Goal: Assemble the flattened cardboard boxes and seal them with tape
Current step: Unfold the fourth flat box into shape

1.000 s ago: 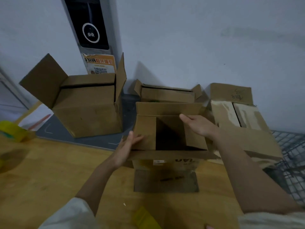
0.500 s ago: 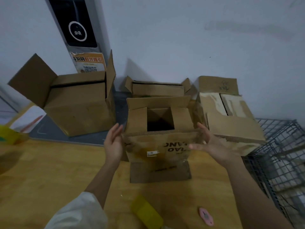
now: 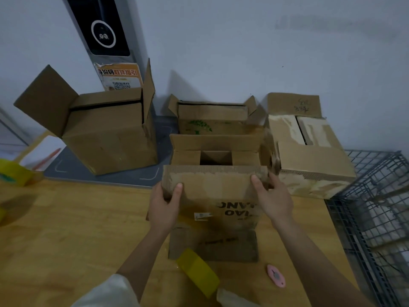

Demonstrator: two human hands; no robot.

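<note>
A brown cardboard box (image 3: 218, 196) with upside-down black lettering stands on the wooden table (image 3: 66, 229) in front of me. Its two side flaps lie folded in over a dark opening, and the far flap stands up. My left hand (image 3: 164, 206) grips the left end of the near flap, thumb on its front. My right hand (image 3: 271, 198) grips the right end of the same flap. A lower flap (image 3: 213, 245) lies flat on the table toward me. A yellow tape roll (image 3: 198, 271) rests near the table's front edge.
A tall open box (image 3: 106, 136) stands back left, a smaller open box (image 3: 212, 116) behind the one I hold, and a worn closed box (image 3: 309, 151) to the right. A pink cutter (image 3: 276, 275) lies front right. A wire cage (image 3: 376, 218) borders the table's right side.
Both hands left the inner side flaps, came to the box's sides and now grip the near flap, which has risen toward the opening. The view dropped, showing the tape and cutter.
</note>
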